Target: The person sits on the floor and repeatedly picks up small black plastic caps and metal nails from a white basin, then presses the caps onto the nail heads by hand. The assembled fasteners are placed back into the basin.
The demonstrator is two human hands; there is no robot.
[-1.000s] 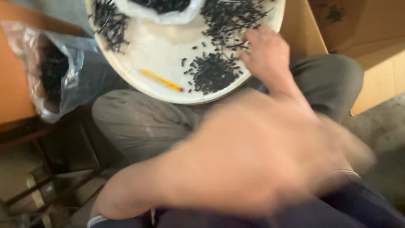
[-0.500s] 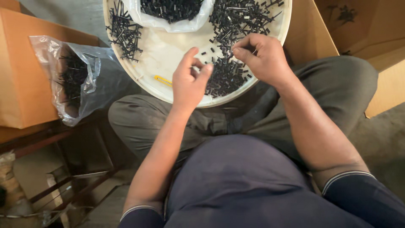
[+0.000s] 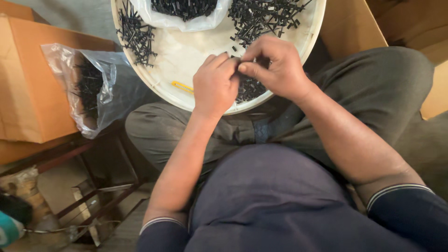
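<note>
Both hands meet over the near edge of a round white tray (image 3: 186, 56) resting on the person's lap. The left hand (image 3: 215, 84) has its fingers curled, tips pressed toward the right hand (image 3: 275, 65), whose thumb and forefinger are pinched together; a small black piece seems caught in that grip, though it is too small and hidden to tell for sure. Just beneath the hands lies a heap of small black parts (image 3: 249, 88). More black parts (image 3: 261, 16) are spread at the far right of the tray and sticks (image 3: 135, 35) at its left. A yellow strip (image 3: 182, 87) lies beside the left hand. A clear bag (image 3: 184, 9) of black pieces sits at the far edge, another plastic bag (image 3: 91, 86) against a cardboard box (image 3: 32, 84).
</note>
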